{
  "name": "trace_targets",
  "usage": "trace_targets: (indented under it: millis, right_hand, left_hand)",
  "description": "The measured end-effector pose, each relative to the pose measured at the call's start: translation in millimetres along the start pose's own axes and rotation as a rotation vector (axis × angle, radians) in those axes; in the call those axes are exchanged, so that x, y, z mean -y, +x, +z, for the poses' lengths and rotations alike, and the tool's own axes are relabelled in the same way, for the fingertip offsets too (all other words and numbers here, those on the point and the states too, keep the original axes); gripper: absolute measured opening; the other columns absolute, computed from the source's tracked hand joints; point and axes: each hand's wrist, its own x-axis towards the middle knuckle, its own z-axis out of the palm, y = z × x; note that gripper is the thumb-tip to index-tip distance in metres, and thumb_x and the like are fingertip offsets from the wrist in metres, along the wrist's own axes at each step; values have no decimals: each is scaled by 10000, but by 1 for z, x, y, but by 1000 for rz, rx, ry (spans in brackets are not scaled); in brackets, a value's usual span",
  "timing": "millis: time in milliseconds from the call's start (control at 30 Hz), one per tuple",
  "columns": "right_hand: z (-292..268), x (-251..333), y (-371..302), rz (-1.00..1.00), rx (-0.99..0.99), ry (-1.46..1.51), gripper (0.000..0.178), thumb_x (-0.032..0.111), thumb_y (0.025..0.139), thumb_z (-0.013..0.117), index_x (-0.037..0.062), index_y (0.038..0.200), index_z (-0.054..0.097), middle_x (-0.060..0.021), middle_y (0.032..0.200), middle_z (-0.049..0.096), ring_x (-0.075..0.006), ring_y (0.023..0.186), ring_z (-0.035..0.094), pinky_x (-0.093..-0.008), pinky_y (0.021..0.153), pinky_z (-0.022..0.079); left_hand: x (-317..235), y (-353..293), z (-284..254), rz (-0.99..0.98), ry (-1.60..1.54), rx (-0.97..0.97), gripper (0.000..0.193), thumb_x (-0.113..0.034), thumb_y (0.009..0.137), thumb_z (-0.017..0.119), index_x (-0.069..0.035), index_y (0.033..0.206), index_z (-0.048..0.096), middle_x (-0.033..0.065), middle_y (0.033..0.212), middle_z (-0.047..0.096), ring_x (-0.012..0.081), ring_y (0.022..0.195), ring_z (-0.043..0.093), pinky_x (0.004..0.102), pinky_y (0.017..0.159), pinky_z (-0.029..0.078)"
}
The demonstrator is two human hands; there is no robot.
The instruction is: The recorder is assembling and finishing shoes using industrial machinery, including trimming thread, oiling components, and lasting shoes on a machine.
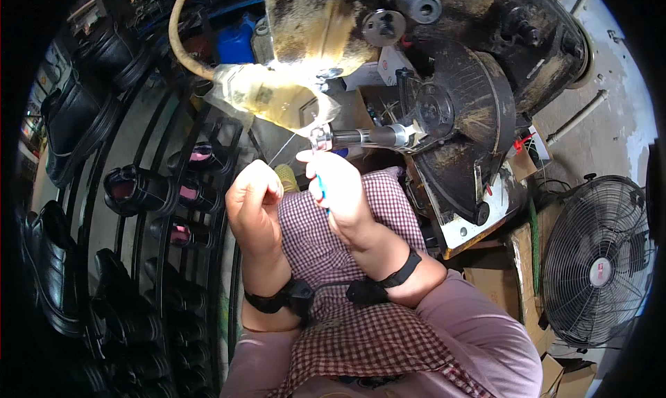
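My left hand (255, 198) is closed, its fingertips pinched around a pale thread (283, 148). That thread runs taut up from my fingers toward the bright metal end of the machine's arm (321, 137). Close beside it, my right hand (338, 190) is closed around a thin blue-handled tool (322, 184), most of which my fingers hide. My right fingertips are just below the metal end of the arm; glare keeps me from telling whether they touch it. Directly above, a lamp wrapped in yellowed plastic (267, 96) lights both hands.
At the left, a black rack (163, 287) holds several dark shoes (141, 190). The heavy, dusty machine (461, 114) stands ahead and right over a white-topped table (459, 231). A floor fan (598, 263) is at the far right. A checked apron (368, 335) covers my lap.
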Motion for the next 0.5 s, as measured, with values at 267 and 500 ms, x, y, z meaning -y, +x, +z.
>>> trace_targets:
  millis: [267, 500]
  right_hand:
    - [-40, 13, -13, 78, 112, 159, 186, 177, 950, 515, 25, 961, 623, 35, 740, 505, -5, 505, 366, -158, 436, 274]
    - [-118, 94, -63, -104, 207, -520, 132, 124, 838, 693, 17, 895, 640, 13, 838, 601, -62, 791, 529, -233, 730, 434]
  left_hand:
    - [0, -2, -9, 109, 36, -51, 268, -211, 981, 430, 3, 1083, 557, 79, 1019, 557, 126, 731, 483, 235, 633, 366]
    - [159, -38, -105, -129, 1317, 172, 611, -177, 840, 622, -27, 1383, 384, 172, 1379, 420, 283, 1124, 486, 368, 982, 382]
